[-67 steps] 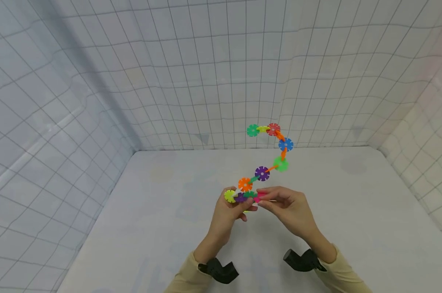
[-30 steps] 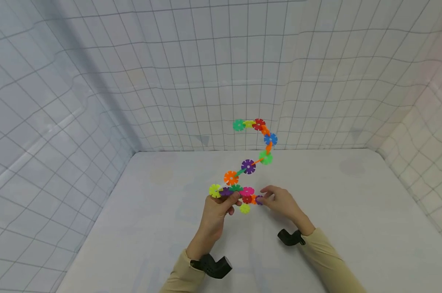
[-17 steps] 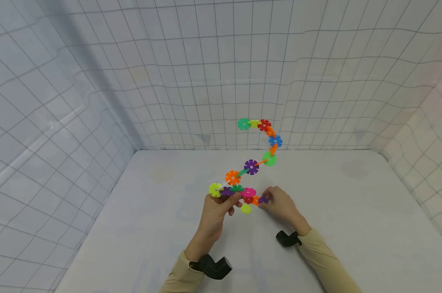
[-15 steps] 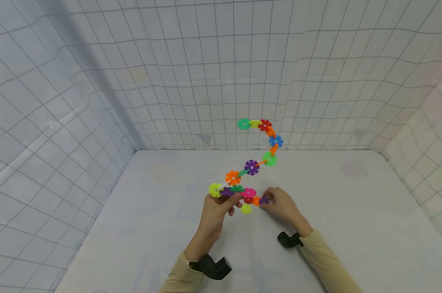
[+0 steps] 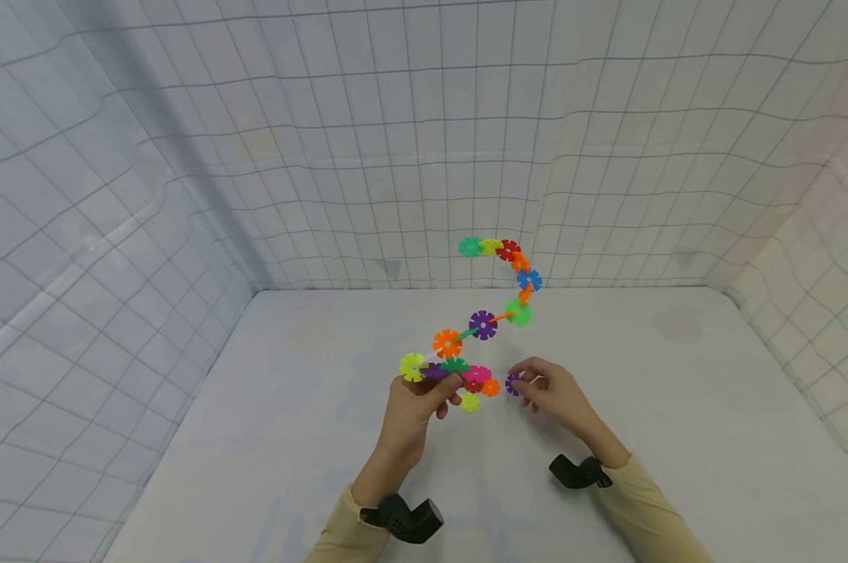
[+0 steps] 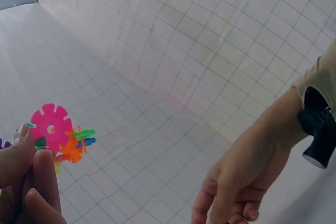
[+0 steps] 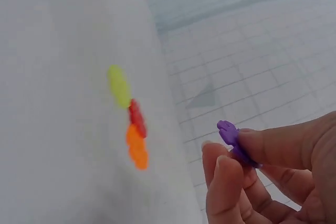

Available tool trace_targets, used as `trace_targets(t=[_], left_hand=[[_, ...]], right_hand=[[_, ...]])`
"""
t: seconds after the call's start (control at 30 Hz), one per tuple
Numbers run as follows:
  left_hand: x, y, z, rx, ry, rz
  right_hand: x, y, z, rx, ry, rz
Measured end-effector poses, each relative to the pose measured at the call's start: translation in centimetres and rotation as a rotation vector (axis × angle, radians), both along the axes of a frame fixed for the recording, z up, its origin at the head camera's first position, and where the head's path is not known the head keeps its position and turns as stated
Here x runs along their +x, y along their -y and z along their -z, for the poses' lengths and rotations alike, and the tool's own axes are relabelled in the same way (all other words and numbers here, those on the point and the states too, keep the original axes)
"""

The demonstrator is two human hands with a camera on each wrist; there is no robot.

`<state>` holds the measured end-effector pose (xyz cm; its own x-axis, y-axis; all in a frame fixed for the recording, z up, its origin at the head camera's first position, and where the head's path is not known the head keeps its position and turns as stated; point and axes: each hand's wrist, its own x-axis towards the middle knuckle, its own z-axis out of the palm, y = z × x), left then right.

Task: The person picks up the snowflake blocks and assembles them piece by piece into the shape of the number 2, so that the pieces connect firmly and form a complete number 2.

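My left hand [image 5: 411, 418] pinches a chain of notched plastic snowflake discs near its green disc [image 5: 456, 367]. A pink disc [image 6: 51, 128] forms the chain's near end, to the right of the fingers. From the held part the chain zigzags away through an orange disc [image 5: 448, 344] and a blue disc [image 5: 529, 280] to a green end disc [image 5: 471, 247]. My right hand [image 5: 560, 399] pinches a loose purple disc [image 7: 231, 136] between thumb and fingers, just right of the chain and apart from it.
On the white table [image 5: 290, 438] lie a yellow disc [image 7: 119, 86], a red disc [image 7: 137, 118] and an orange disc [image 7: 137, 148], close together below the left hand. A white grid-lined sheet [image 5: 409, 141] rises behind and at both sides.
My right hand left the pink disc, now on the chain, and went down to the purple disc beside the orange one. Since then it has drawn the purple disc rightward, away from the others.
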<state>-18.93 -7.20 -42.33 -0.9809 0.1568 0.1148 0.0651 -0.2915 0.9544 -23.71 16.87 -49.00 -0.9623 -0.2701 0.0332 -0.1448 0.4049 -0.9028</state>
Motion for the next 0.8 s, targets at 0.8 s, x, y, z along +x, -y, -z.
trace_targets(t=[0.8], left_hand=[[-0.1,0.4,-0.1,0.012,-0.013,0.006]], right_hand=[[5.3,1.6,-9.2,-0.476,-0.081,-0.161]])
